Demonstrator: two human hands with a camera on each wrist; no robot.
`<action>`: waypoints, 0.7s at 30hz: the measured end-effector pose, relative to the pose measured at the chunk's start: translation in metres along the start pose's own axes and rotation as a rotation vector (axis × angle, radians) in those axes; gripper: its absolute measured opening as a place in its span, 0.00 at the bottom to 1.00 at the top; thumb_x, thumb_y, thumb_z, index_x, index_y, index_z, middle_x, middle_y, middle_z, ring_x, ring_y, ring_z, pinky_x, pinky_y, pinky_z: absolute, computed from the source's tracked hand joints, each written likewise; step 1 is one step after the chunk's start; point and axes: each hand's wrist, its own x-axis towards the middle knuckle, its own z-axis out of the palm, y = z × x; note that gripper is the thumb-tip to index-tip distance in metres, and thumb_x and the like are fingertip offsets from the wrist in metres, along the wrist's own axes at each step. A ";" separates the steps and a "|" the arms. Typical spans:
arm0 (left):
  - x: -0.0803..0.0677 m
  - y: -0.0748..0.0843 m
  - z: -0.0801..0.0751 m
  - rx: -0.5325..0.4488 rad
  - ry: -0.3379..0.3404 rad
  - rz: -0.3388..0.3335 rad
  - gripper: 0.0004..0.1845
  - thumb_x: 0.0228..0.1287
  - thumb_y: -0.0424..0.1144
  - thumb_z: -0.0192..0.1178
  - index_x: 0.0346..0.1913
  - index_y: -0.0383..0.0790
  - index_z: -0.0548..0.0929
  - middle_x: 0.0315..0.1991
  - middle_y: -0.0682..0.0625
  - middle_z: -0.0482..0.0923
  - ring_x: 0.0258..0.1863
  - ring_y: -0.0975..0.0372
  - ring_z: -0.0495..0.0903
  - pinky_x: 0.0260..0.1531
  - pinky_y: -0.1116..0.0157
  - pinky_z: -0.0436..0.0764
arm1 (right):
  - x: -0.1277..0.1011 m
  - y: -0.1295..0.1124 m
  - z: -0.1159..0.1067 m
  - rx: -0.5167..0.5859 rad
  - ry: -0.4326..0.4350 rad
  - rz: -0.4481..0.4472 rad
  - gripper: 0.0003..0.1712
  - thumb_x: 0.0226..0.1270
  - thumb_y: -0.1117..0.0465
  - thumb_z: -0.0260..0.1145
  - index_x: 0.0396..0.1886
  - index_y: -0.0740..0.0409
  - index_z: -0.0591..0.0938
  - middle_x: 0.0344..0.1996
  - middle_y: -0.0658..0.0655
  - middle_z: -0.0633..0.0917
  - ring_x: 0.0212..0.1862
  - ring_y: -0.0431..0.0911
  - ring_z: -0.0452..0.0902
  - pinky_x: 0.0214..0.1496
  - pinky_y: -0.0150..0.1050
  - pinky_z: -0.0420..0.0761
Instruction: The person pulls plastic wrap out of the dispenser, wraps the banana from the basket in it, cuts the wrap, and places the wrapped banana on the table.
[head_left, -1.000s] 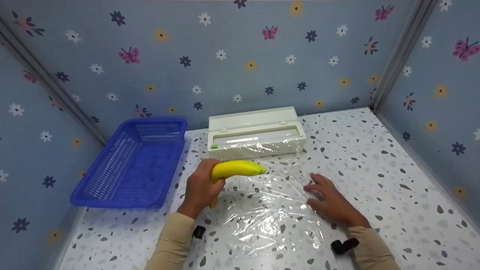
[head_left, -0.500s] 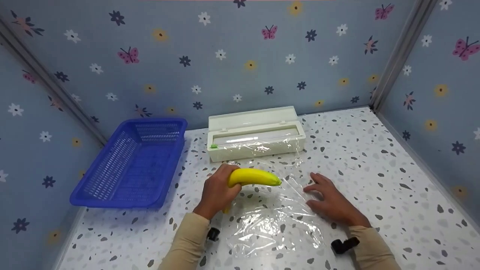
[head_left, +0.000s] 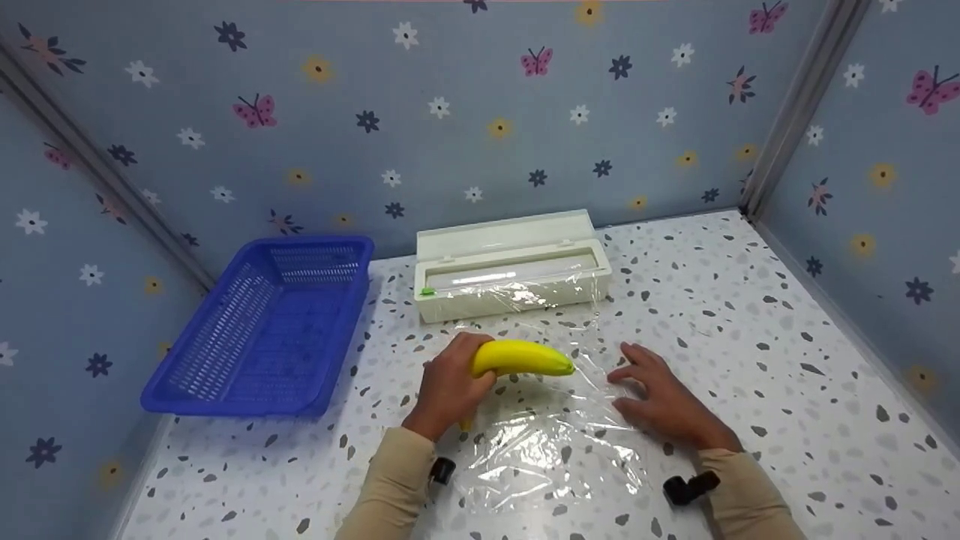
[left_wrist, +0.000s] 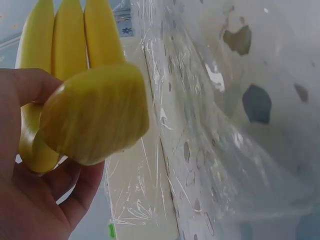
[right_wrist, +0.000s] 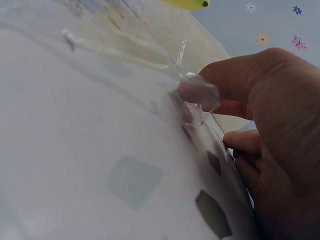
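Observation:
In the head view my left hand (head_left: 451,386) grips a bunch of yellow bananas (head_left: 525,358) above a sheet of clear plastic wrap (head_left: 540,450). The left wrist view shows several bananas (left_wrist: 70,37) side by side, with the thick stem end (left_wrist: 100,112) toward the camera and the thumb against it. On the right, my right hand (head_left: 664,401) lies low at the wrap's side edge. Its thumb and a finger pinch the puckered plastic wrap (right_wrist: 200,95) in the right wrist view, while other fingers rest near the table.
A white wrap dispenser box (head_left: 517,300), lid raised, stands behind the sheet, and the film runs out over its front. A blue plastic basket (head_left: 330,337) sits to the left. Patterned walls (head_left: 480,90) enclose the speckled table (head_left: 750,322).
My left hand has carried the bananas to the right and slightly toward me, over the plastic wrap. My right hand has stayed in place at the wrap's edge.

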 end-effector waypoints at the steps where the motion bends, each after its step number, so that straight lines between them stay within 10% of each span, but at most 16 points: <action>1: 0.000 0.001 0.001 0.000 -0.006 -0.002 0.21 0.54 0.37 0.72 0.52 0.45 0.81 0.46 0.53 0.79 0.36 0.61 0.77 0.34 0.59 0.78 | 0.000 0.000 0.000 0.000 -0.001 0.000 0.19 0.63 0.55 0.72 0.54 0.46 0.83 0.78 0.60 0.55 0.78 0.58 0.42 0.74 0.64 0.46; 21: -0.001 0.010 0.025 0.031 -0.025 -0.047 0.21 0.55 0.37 0.70 0.53 0.46 0.81 0.45 0.53 0.80 0.37 0.62 0.78 0.33 0.60 0.79 | 0.001 -0.001 0.001 -0.010 0.000 0.005 0.19 0.63 0.57 0.72 0.53 0.47 0.83 0.78 0.61 0.56 0.78 0.58 0.43 0.74 0.64 0.46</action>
